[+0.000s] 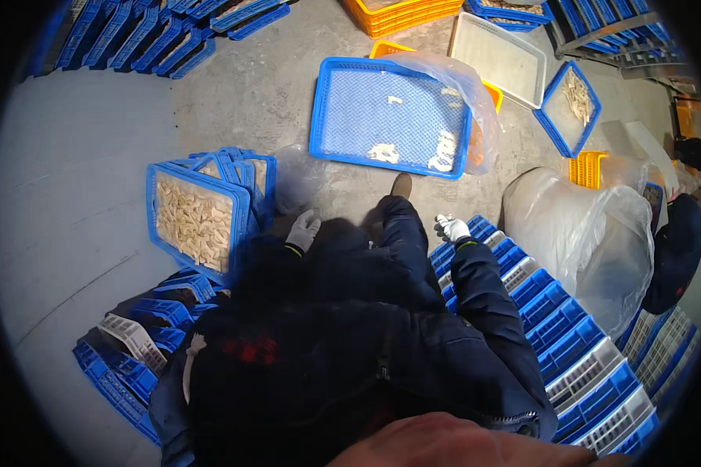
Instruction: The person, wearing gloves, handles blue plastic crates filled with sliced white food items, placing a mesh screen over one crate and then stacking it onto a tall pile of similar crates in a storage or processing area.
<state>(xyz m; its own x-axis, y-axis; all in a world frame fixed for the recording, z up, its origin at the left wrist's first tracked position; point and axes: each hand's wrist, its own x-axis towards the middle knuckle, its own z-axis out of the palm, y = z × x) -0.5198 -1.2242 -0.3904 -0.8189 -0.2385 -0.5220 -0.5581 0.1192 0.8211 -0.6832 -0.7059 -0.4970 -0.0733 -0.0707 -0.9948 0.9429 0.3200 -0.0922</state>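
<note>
My left hand point(304, 229), in a white glove, hangs by my knee with nothing seen in it. Beside it, a blue-rimmed tray point(239, 216) of pale, sliced-looking pieces point(194, 220) tops a stack. White-gloved too, my right hand point(453, 227) is held out with its fingers slightly bent, next to a tall stack of blue and white crates point(523, 286); nothing shows in it. Before my feet, a blue mesh tray point(350, 111) carries a few clumps of white pieces point(444, 150). Clear plastic sheeting point(482, 111) and an orange crate point(392, 48) lie partly under that tray.
Yellow crates point(406, 20) are stacked ahead, near a white tray point(499, 61) and a smaller blue tray point(566, 111). A large plastic bag point(566, 227) bulges at right, with another person's dark sleeve point(675, 257) beyond it. Crates point(146, 324) stand behind me at left.
</note>
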